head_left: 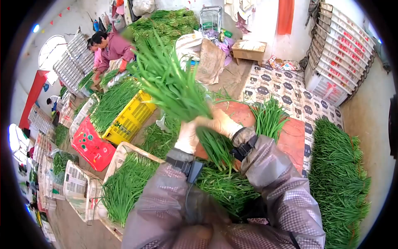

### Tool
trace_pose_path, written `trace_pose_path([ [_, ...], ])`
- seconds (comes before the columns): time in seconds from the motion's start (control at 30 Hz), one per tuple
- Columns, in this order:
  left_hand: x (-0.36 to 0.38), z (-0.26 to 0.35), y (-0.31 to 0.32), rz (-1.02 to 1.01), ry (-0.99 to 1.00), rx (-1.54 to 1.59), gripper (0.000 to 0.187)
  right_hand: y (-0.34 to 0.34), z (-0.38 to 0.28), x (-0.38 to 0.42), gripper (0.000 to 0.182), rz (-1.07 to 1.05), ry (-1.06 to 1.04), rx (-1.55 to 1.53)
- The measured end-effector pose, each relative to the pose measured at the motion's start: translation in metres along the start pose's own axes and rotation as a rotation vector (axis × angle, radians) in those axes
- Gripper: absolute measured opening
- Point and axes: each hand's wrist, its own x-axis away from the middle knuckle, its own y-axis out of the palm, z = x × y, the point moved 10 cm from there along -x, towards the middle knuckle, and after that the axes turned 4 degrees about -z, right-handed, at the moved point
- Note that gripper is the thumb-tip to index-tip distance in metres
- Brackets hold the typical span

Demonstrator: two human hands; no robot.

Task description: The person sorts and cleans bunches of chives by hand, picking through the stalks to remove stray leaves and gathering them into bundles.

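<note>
A large bunch of long green leafy stalks is held up in front of me, its upper end blurred by motion. Gloved and wrapped round the bunch's lower part are my left hand and my right hand, close together. The stalks' lower ends hang down between my forearms. Beyond my right hand, a smaller bunch lies on a reddish board. Loose stalks are heaped below my hands. At the left, a pale crate holds more stalks.
A yellow crate full of stalks and a red crate stand left. Tied bundles line the right side. Stacked white crates stand back right, by a low wooden table. Another person works at back left.
</note>
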Motion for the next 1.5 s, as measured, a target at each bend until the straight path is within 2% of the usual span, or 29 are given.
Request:
trace_pose_path([
  [0.03,0.014,0.006,0.003,-0.025,-0.093,0.091,0.036,0.008,-0.013,0.001,0.092,-0.031,0.026,0.093],
  [0.07,0.031,0.014,-0.001,0.063,-0.086,0.129,0.036,0.021,-0.024,0.005,0.105,-0.116,0.087,0.124],
  [0.1,0.053,0.026,0.002,0.153,-0.077,0.168,0.036,0.032,-0.03,0.009,0.103,-0.106,0.095,0.173],
  [0.13,0.061,0.031,-0.009,0.151,-0.038,0.179,0.035,0.048,-0.032,0.011,0.101,-0.139,0.077,0.144],
  [0.17,0.081,0.032,-0.011,0.187,-0.094,0.264,0.04,0.063,-0.032,0.015,0.099,-0.175,0.062,0.113],
  [0.2,0.093,0.042,-0.012,0.146,-0.051,0.226,0.046,0.079,-0.037,0.021,0.087,-0.226,0.081,-0.005],
  [0.3,0.132,0.072,-0.009,0.038,0.042,0.116,0.065,0.132,-0.049,0.036,0.079,-0.437,0.072,-0.173],
  [0.33,0.145,0.08,-0.007,0.0,0.059,0.08,0.072,0.143,-0.056,0.043,0.072,-0.47,0.084,-0.157],
  [0.37,0.158,0.087,-0.014,-0.022,0.047,0.003,0.082,0.153,-0.07,0.045,0.067,-0.435,-0.042,-0.238],
  [0.43,0.182,0.11,-0.001,-0.12,0.058,-0.128,0.093,0.184,-0.086,0.056,0.06,-0.586,-0.073,-0.277],
  [0.5,0.199,0.122,0.01,-0.244,0.022,-0.099,0.103,0.218,-0.079,0.059,0.054,-0.659,-0.065,-0.317],
  [0.53,0.2,0.121,0.003,-0.246,-0.025,-0.111,0.11,0.233,-0.074,0.061,0.048,-0.709,0.022,-0.414],
  [0.57,0.211,0.123,-0.003,-0.199,-0.023,-0.114,0.102,0.247,-0.071,0.066,0.043,-0.761,0.104,-0.512],
  [0.63,0.218,0.135,-0.018,-0.121,0.125,-0.205,0.08,0.253,-0.081,0.065,0.043,-0.711,0.086,-0.342],
  [0.67,0.223,0.135,-0.027,-0.079,0.113,-0.198,0.073,0.236,-0.092,0.066,0.051,-0.555,0.04,-0.127],
  [0.77,0.238,0.136,-0.066,0.006,0.077,-0.118,0.048,0.256,-0.064,0.09,0.064,-0.781,0.267,-0.111],
  [0.83,0.248,0.145,-0.086,-0.005,0.126,0.175,0.04,0.252,-0.031,0.113,0.079,-0.798,0.237,-0.029],
  [0.87,0.253,0.161,-0.083,-0.018,0.21,0.205,0.032,0.254,-0.007,0.126,0.083,-0.846,0.251,-0.014],
  [0.9,0.261,0.172,-0.108,0.106,0.273,0.118,0.032,0.241,0.003,0.139,0.084,-0.828,0.313,0.038],
  [0.97,0.275,0.178,-0.147,0.194,0.312,0.192,0.026,0.224,0.022,0.155,0.086,-0.81,0.355,0.197],
  [1.03,0.289,0.188,-0.168,0.225,0.371,0.164,0.019,0.215,0.035,0.156,0.07,-0.621,0.188,0.266],
  [1.1,0.299,0.192,-0.186,0.269,0.405,0.151,0.014,0.214,0.065,0.176,0.054,-0.694,0.527,0.079],
  [1.13,0.304,0.193,-0.193,0.298,0.416,0.154,0.011,0.202,0.055,0.167,0.046,-0.502,0.295,0.155],
  [1.23,0.31,0.188,-0.211,0.365,0.406,0.158,0.01,0.198,0.072,0.181,0.039,-0.391,0.239,0.312],
  [1.27,0.312,0.187,-0.215,0.363,0.397,0.158,0.01,0.198,0.082,0.19,0.039,-0.4,0.308,0.307],
  [1.3,0.311,0.185,-0.219,0.361,0.388,0.16,0.01,0.192,0.085,0.196,0.041,-0.29,0.265,0.341],
  [1.37,0.317,0.187,-0.226,0.372,0.433,0.163,0.009,0.179,0.141,0.22,0.04,-0.288,0.514,0.303],
  [1.43,0.321,0.194,-0.232,0.367,0.495,0.185,0.008,0.149,0.193,0.261,0.041,-0.215,0.663,0.332],
  [1.5,0.323,0.195,-0.237,0.418,0.488,0.199,0.008,0.147,0.258,0.311,0.048,-0.367,0.832,0.429],
])
